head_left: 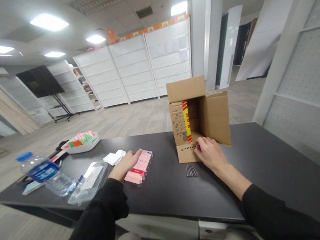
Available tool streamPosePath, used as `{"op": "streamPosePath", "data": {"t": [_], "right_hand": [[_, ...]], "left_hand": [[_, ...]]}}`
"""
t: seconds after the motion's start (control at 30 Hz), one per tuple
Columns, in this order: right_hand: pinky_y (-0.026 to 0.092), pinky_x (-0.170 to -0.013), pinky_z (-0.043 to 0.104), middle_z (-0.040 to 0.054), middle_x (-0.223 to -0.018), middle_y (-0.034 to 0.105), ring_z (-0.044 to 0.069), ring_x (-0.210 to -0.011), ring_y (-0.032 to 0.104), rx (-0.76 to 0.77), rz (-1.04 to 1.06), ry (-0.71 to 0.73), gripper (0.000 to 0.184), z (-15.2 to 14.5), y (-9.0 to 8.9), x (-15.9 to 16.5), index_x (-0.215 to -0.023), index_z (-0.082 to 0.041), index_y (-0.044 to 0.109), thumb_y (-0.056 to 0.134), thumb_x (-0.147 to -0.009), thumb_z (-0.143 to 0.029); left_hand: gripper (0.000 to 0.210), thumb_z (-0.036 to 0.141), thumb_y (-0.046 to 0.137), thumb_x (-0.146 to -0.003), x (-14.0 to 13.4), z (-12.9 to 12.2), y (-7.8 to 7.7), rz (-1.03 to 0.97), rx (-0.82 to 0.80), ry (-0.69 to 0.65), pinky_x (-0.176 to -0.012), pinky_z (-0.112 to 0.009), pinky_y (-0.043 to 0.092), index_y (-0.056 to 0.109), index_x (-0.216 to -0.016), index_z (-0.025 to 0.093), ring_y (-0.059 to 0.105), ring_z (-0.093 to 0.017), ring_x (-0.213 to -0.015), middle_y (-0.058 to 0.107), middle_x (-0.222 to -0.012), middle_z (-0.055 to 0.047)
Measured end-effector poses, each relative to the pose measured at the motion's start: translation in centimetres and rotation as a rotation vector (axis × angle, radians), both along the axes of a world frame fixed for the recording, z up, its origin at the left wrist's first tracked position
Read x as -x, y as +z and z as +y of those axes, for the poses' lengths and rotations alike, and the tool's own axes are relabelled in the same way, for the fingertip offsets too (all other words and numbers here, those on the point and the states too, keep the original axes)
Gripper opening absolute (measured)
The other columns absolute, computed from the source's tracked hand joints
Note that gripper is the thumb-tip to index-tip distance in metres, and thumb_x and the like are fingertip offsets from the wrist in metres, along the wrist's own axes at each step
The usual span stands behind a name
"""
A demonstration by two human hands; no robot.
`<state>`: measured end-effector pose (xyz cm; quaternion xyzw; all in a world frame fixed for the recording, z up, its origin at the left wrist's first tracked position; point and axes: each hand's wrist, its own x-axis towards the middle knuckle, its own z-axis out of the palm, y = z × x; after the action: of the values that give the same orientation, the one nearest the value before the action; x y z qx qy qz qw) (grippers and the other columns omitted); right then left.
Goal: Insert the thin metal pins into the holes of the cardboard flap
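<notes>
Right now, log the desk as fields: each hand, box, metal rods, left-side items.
left hand: at upper-left edge of phone
right hand: at lower flap of cardboard box; any held item hidden
box: open side facing the person, flaps spread
metal rods: lined up on black desk, near side of lower flap
left side: blue-capped water bottle, clear plastic case, white basket

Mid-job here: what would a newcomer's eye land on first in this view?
Probably the open brown cardboard box with its yellow-and-red tape, on the black tabletop, the right hand at its lower flap. Next, perhaps, the phone with a bright pink screen, left of the box beside the left hand. Then the row of thin silver metal rods, just in front of that flap.
</notes>
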<state>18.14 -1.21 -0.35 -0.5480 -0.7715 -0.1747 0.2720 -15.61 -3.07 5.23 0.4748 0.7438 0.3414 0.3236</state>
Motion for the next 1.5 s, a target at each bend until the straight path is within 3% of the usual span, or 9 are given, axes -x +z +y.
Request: {"op": "streamPosePath", "data": {"t": [0.2, 0.3, 0.4, 0.67, 1.03, 1.13, 1.23, 1.33, 1.5], "right_hand": [[0.036, -0.073, 0.031, 0.0092, -0.084, 0.067, 0.022, -0.078, 0.058, 0.005, 0.014, -0.007, 0.01, 0.1, -0.2, 0.0, -0.087, -0.017, 0.056, 0.047, -0.086, -0.013], [0.036, -0.073, 0.031, 0.0088, -0.085, 0.066, 0.022, -0.077, 0.058, 0.014, 0.008, -0.01, 0.01, 0.1, -0.1, 0.1, -0.086, -0.017, 0.056, 0.047, -0.086, -0.013], [0.036, -0.074, 0.031, 0.0083, -0.085, 0.066, 0.021, -0.077, 0.059, 0.005, 0.013, -0.008, 0.01, 0.0, -0.1, 0.1, -0.086, -0.017, 0.057, 0.047, -0.086, -0.013], [0.039, -0.074, 0.031, 0.0083, -0.084, 0.065, 0.021, -0.076, 0.058, -0.065, 0.054, 0.044, 0.013, 0.0, -0.3, 0.0, -0.088, -0.017, 0.057, 0.045, -0.086, -0.013], [0.042, -0.074, 0.03, 0.0068, -0.086, 0.064, 0.02, -0.075, 0.058, -0.06, 0.177, 0.057, 0.012, -0.5, -0.1, -0.1, -0.09, -0.018, 0.057, 0.047, -0.085, -0.014], [0.044, -0.074, 0.029, 0.007, -0.086, 0.063, 0.02, -0.077, 0.059, -0.052, 0.258, 0.095, 0.013, -0.7, 0.1, -0.3, -0.091, -0.018, 0.057, 0.046, -0.085, -0.015], [0.046, -0.074, 0.03, 0.0075, -0.088, 0.063, 0.02, -0.078, 0.06, -0.056, 0.329, 0.153, 0.013, -0.9, 0.5, -0.4, -0.092, -0.018, 0.056, 0.045, -0.086, -0.016], [0.048, -0.073, 0.03, 0.0071, -0.087, 0.063, 0.019, -0.076, 0.06, -0.066, 0.405, 0.21, 0.012, -1.1, 0.8, -0.5, -0.091, -0.018, 0.056, 0.045, -0.087, -0.019], [0.048, -0.07, 0.029, 0.0053, -0.085, 0.063, 0.017, -0.072, 0.059, -0.106, 0.517, 0.254, 0.011, -1.9, 1.3, -0.8, -0.089, -0.019, 0.056, 0.046, -0.089, -0.023]], "left_hand": [[0.075, 0.068, 0.063, -0.066, -1.4, -0.6, -0.3, 0.576, 0.163, -0.157, -0.089, -0.043, 0.043, 0.052, -0.116, 0.014, 0.059, -0.042, -0.113, 0.063, -0.117, -0.027], [0.09, 0.065, 0.065, -0.066, -1.8, -0.9, -1.3, 0.708, 0.198, -0.22, -0.091, -0.044, 0.042, 0.038, -0.133, 0.012, 0.056, -0.044, -0.116, 0.057, -0.124, -0.03], [0.086, 0.056, 0.065, -0.07, -2.2, -1.1, -1.9, 0.783, 0.185, -0.188, -0.089, -0.046, 0.042, 0.032, -0.137, 0.014, 0.055, -0.044, -0.116, 0.055, -0.124, -0.03], [0.074, 0.043, 0.059, -0.072, -4.2, -2.4, -1.1, 0.804, 0.145, -0.138, -0.086, -0.052, 0.043, 0.032, -0.135, 0.014, 0.053, -0.045, -0.114, 0.055, -0.119, -0.027], [0.075, 0.047, 0.054, -0.08, -2.9, -1.9, -1.9, 0.844, 0.109, -0.034, -0.089, -0.056, 0.041, 0.029, -0.142, 0.013, 0.05, -0.043, -0.118, 0.052, -0.127, -0.027], [0.073, 0.052, 0.051, -0.084, -3.9, -2.3, -1.9, 0.906, -0.016, -0.031, -0.094, -0.058, 0.039, 0.031, -0.144, 0.016, 0.046, -0.043, -0.123, 0.044, -0.137, -0.026], [0.059, 0.045, 0.048, -0.088, -5.7, -2.6, -2.0, 0.906, -0.212, -0.074, -0.103, -0.049, 0.035, 0.04, -0.139, 0.018, 0.044, -0.036, -0.127, 0.043, -0.14, -0.021], [0.049, 0.039, 0.049, -0.089, -8.2, -2.6, -2.5, 0.825, -0.371, -0.199, -0.106, -0.041, 0.034, 0.047, -0.134, 0.02, 0.046, -0.03, -0.125, 0.048, -0.135, -0.016], [0.04, 0.035, 0.047, -0.09, -11.9, -1.9, -3.7, 0.647, -0.491, -0.319, -0.103, -0.04, 0.035, 0.052, -0.127, 0.02, 0.051, -0.027, -0.118, 0.054, -0.126, -0.013]]}}
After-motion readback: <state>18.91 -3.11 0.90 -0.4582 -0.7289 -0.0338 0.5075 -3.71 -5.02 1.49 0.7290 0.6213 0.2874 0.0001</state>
